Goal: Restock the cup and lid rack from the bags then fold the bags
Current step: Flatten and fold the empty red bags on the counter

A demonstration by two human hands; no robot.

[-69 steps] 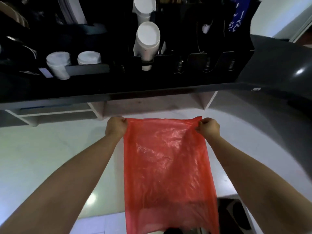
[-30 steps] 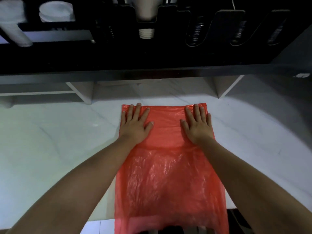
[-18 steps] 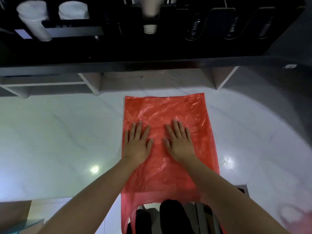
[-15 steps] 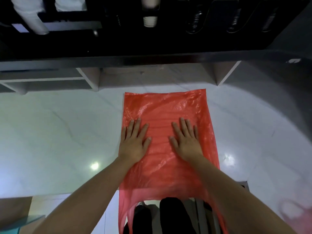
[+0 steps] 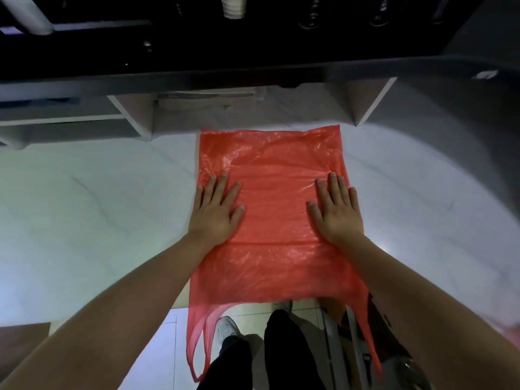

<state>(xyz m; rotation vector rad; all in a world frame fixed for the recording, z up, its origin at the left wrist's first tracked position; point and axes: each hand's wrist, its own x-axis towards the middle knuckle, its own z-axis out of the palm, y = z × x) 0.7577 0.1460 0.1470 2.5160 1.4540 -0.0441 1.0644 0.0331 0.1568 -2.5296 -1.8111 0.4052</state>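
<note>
A red plastic bag (image 5: 273, 175) lies flat on the white marble counter (image 5: 98, 209), its handles hanging over the near edge. My left hand (image 5: 216, 212) presses flat on the bag's left edge with fingers straight. My right hand (image 5: 336, 212) presses flat near the bag's right edge, fingers straight too. Above the counter the black cup and lid rack (image 5: 197, 38) holds a white cup stack (image 5: 233, 7) at the top middle and another white stack (image 5: 28, 15) at the top left.
A raised black shelf edge (image 5: 253, 77) runs across above the bag on white supports (image 5: 135, 116). Below the counter edge I see my legs and a shoe (image 5: 228, 330) on the tiled floor. Something red (image 5: 506, 325) shows blurred at the right edge.
Both hands have slid outward from the bag's middle toward its left and right edges, smoothing it. Before that they held the bag up by its top corners and laid it down.
</note>
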